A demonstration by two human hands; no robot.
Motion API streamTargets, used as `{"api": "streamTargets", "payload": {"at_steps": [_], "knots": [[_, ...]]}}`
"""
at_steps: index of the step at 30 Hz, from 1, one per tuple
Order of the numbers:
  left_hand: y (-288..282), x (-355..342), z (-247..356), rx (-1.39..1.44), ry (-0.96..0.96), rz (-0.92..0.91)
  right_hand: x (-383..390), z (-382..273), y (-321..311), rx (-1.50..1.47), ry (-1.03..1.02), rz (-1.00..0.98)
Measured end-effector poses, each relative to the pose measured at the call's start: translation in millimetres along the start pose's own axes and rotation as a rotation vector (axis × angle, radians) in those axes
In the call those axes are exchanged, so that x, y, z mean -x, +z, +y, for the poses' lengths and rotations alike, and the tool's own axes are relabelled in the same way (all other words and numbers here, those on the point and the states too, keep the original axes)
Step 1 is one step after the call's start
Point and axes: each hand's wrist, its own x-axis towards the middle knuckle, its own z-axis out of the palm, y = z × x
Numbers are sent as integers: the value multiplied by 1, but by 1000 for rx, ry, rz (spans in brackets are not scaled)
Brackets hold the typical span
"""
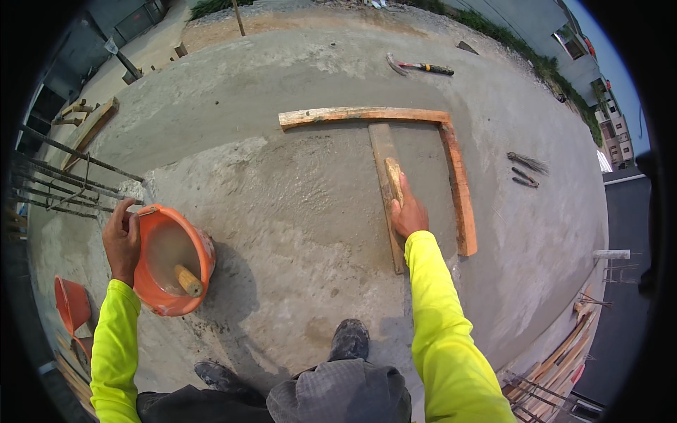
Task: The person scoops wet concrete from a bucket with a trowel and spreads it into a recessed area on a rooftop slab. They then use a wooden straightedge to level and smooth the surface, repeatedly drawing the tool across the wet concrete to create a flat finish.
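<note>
My right hand (410, 213) is closed around the wooden handle of a long wooden float (383, 151), whose board lies on wet grey mortar. Two wooden strips meet in a corner around that mortar: one (360, 113) along the far side, the other (460, 190) down the right. At the left, my left hand (123, 240) grips the rim of an orange bucket (209, 257). Murky water fills part of the bucket, and a tool's wooden handle (188, 280) sticks up out of it. The left fingertips are partly hidden at the rim.
A claw hammer (427, 68) lies beyond the far strip. To the right rest pliers (525, 178) and a bundle of wire ties (529, 163). Rebar rods (70, 180) jut in at the left, near a second orange bucket (72, 303). Lumber (557, 352) is stacked at lower right.
</note>
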Motion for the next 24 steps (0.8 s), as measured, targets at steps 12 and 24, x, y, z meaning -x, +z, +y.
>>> {"api": "streamTargets", "payload": {"at_steps": [12, 24], "knots": [[19, -10, 12, 56, 24, -18, 27, -82, 50, -205, -79, -102], [-5, 4, 10, 71, -28, -33, 13, -33, 18, -48, -75, -14]]}}
